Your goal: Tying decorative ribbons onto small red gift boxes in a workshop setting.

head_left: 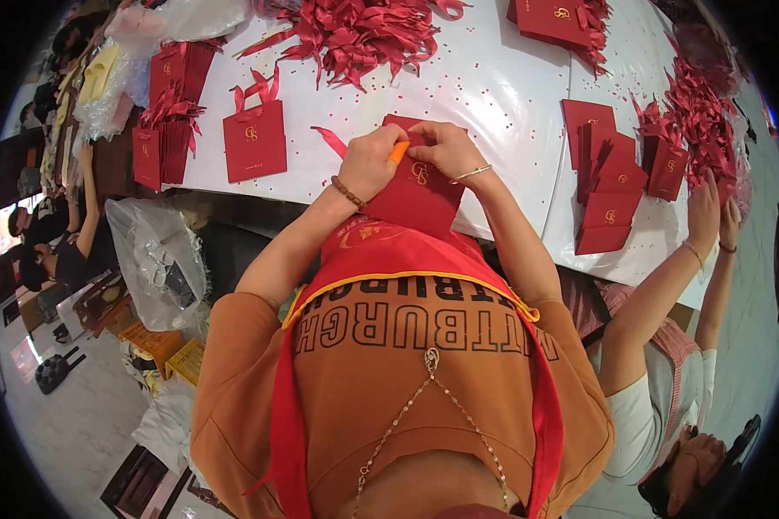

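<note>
Orange-sleeved forearms lead up to both hands, left hand [370, 162] and right hand [447, 151] closed in a firm grip on the flat red paper bag [414, 201] at the white desk's [493, 86] near edge; hold its top steady.

One wide fisheye camera sits on the person's head, looking steeply down over their chest. It faces the white tabletop [493, 95] close ahead, edges bending toward the rim.
</note>
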Demonstrator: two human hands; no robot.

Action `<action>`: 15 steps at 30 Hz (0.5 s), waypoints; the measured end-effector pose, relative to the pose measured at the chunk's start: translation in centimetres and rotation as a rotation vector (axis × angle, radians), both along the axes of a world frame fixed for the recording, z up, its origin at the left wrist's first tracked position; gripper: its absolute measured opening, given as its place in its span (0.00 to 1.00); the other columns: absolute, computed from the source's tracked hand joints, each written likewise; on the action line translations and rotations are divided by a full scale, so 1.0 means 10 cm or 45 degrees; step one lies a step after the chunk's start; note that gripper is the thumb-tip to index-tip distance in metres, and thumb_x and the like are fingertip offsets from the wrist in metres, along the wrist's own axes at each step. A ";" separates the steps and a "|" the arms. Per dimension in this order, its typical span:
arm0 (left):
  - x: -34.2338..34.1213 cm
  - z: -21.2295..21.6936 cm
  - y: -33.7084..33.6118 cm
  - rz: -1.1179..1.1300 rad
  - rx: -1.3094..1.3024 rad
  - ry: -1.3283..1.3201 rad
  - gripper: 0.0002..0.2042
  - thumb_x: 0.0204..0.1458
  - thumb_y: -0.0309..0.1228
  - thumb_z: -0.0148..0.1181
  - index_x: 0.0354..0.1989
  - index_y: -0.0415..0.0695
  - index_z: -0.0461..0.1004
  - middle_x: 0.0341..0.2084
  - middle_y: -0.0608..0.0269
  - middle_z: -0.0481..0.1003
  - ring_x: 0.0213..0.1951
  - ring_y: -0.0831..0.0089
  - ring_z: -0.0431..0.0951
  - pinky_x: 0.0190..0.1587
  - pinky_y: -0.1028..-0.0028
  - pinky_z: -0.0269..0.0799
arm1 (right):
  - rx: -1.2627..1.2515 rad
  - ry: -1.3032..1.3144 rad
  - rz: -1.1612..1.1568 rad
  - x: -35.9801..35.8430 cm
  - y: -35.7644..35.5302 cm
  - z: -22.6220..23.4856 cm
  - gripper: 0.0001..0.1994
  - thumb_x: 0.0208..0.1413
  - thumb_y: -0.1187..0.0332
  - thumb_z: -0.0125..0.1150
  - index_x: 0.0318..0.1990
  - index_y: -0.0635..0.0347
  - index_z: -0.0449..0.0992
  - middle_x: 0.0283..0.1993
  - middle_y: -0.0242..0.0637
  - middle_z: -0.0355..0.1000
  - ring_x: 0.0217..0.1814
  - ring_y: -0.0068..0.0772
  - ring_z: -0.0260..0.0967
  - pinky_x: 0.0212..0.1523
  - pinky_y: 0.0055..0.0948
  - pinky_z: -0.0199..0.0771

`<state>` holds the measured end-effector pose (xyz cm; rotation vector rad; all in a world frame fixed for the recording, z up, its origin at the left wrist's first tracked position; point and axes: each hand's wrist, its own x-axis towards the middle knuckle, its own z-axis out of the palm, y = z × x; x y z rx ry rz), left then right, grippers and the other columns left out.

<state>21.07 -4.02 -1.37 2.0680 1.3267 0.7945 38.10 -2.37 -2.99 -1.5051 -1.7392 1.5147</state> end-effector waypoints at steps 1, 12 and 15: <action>0.00 -0.01 -0.02 -0.047 0.079 0.026 0.05 0.45 0.23 0.54 0.32 0.39 0.70 0.25 0.53 0.73 0.27 0.57 0.74 0.29 0.69 0.69 | 0.014 -0.016 -0.012 0.00 0.00 0.02 0.19 0.42 0.64 0.62 0.44 0.57 0.73 0.34 0.41 0.72 0.38 0.39 0.69 0.39 0.33 0.67; -0.03 0.02 0.04 0.029 -0.115 -0.038 0.06 0.44 0.23 0.54 0.32 0.39 0.72 0.25 0.52 0.74 0.27 0.60 0.75 0.30 0.71 0.69 | 0.017 -0.082 0.007 0.00 -0.01 0.13 0.19 0.42 0.65 0.62 0.44 0.58 0.73 0.37 0.44 0.73 0.40 0.41 0.70 0.41 0.33 0.68; -0.04 0.02 0.05 0.020 -0.178 -0.028 0.05 0.45 0.23 0.54 0.31 0.38 0.72 0.24 0.53 0.75 0.26 0.65 0.75 0.29 0.73 0.69 | 0.044 -0.032 -0.005 0.00 -0.02 0.09 0.19 0.42 0.65 0.62 0.44 0.58 0.73 0.37 0.44 0.72 0.40 0.41 0.70 0.41 0.33 0.68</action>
